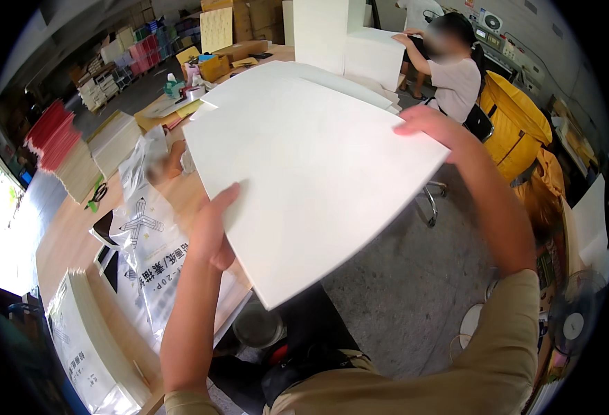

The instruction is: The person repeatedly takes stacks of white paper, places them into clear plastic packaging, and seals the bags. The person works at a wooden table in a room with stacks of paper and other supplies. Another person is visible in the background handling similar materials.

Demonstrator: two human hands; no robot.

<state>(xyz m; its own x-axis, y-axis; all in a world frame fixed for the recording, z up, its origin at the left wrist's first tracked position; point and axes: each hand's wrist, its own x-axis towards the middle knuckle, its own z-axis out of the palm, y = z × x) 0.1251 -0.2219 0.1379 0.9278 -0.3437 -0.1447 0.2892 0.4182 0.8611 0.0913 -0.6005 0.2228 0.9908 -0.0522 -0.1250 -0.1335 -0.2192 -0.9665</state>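
The person's left grip (214, 228) is closed on the left edge of the white sheets (311, 180), with the thumb on top; the right grip (432, 126) holds their far right corner. The sheets are raised in the air, between the worktop (66, 228) and the floor (401, 277). From where I stand, the near corner has no hand under it, so I think it could bend or strike something. If the two hands pull unevenly, the sheets may slide apart and fall to the right, where only floor is below. On the left, the crumpled plastic bag (159, 256) lies close to the left arm and could catch on it. Farther left, the scissors (97, 196) might scratch paper put down carelessly on them.
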